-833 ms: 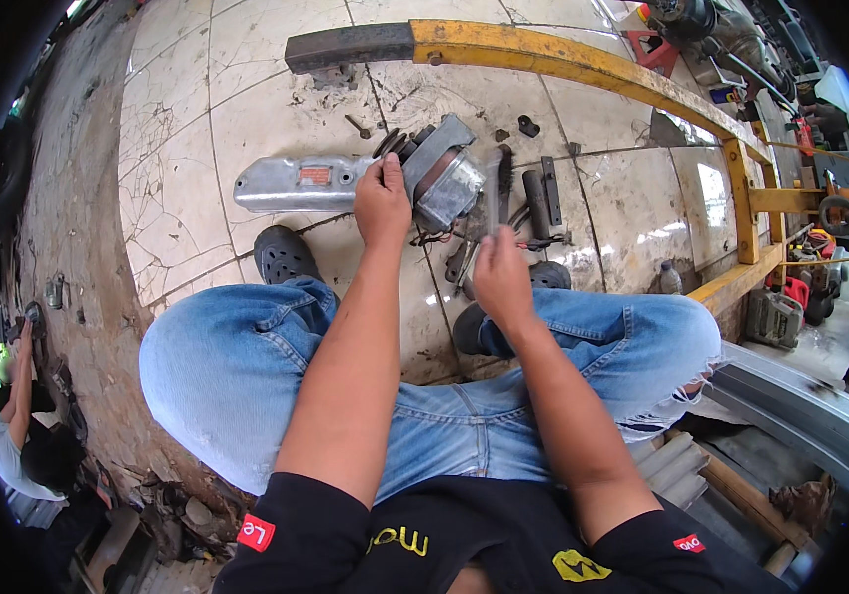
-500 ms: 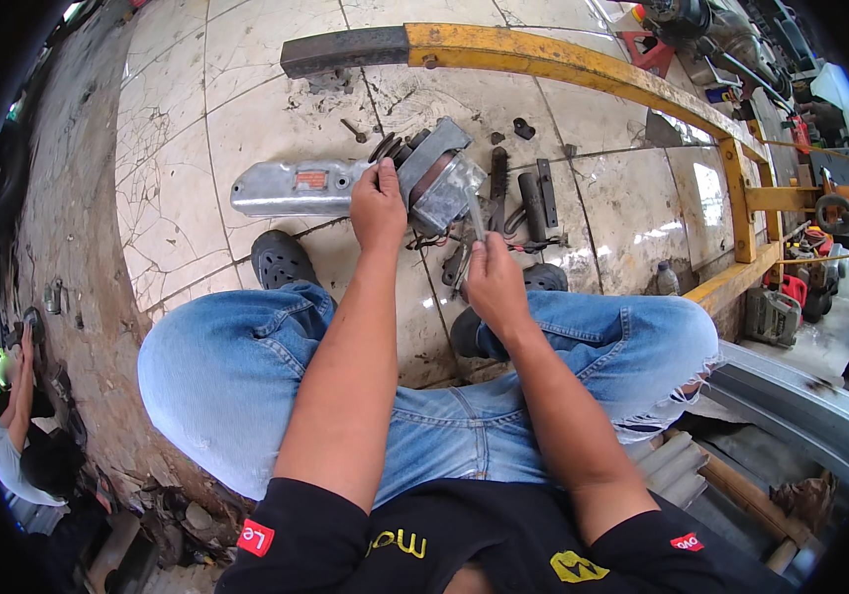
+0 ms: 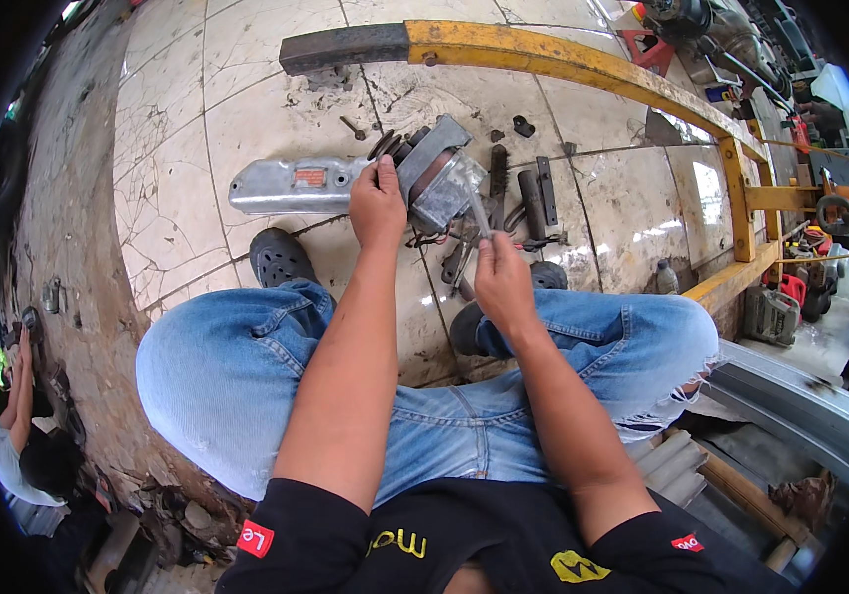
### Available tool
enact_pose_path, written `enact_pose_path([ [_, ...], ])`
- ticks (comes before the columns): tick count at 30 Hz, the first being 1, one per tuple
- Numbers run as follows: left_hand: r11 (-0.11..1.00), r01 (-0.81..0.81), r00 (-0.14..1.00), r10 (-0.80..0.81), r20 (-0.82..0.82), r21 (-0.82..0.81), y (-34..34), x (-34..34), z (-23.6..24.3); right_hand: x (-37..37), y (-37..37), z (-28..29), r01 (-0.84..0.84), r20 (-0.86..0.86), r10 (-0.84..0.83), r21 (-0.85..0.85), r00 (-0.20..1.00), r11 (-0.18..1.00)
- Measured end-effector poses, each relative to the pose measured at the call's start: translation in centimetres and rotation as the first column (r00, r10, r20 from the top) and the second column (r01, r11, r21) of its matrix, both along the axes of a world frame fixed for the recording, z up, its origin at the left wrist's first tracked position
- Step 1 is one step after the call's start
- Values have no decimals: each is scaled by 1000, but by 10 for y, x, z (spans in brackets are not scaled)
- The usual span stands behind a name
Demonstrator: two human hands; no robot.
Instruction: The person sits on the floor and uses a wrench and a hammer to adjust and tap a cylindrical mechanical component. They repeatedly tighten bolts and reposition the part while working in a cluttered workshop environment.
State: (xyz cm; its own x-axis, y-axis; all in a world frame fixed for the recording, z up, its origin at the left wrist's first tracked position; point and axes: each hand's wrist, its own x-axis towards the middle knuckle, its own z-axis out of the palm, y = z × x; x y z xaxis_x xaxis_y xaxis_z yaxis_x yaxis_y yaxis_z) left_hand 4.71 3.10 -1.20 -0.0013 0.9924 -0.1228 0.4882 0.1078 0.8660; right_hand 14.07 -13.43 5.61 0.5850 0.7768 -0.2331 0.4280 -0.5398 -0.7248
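An alternator with a silver metal housing, a brownish core band and a dark pulley lies on the tiles in front of me. My left hand is closed on its pulley side, the thumb and fingers pressed there. Under and left of it rests a long silver metal cover with a red label. My right hand pinches a thin, flat, greyish strip-like tool; its far end meets the alternator's right side. The tool's exact kind is unclear.
Right of the alternator lie a dark brush-like tool, a metal tube and a flat bar. A yellow steel frame spans the far side and right. A person crouches at far left. A bottle stands near my right knee.
My right hand has shifted slightly right and nearer to me, its strip still against the alternator. The left hand stays in place. At far left, the other person's hands have moved a little.
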Motion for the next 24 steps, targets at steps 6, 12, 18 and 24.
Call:
enact_pose_path([
  [6,1000,3,1000,-3,13,-4,-2,0,-1,2,-1,-3,-101,40,102,-27,994,994],
  [12,1000,5,1000,-5,-5,-20,0,0,1,3,-3,-7,-4,7,3,53,1000,999],
  [18,1000,-3,1000,3,8,9,0,2,1,0,3,4,76,-9,-75,69,997,995],
  [24,1000,-7,1000,7,4,18,1,0,-2,-6,6,14,69,67,-77,125,995,990],
])
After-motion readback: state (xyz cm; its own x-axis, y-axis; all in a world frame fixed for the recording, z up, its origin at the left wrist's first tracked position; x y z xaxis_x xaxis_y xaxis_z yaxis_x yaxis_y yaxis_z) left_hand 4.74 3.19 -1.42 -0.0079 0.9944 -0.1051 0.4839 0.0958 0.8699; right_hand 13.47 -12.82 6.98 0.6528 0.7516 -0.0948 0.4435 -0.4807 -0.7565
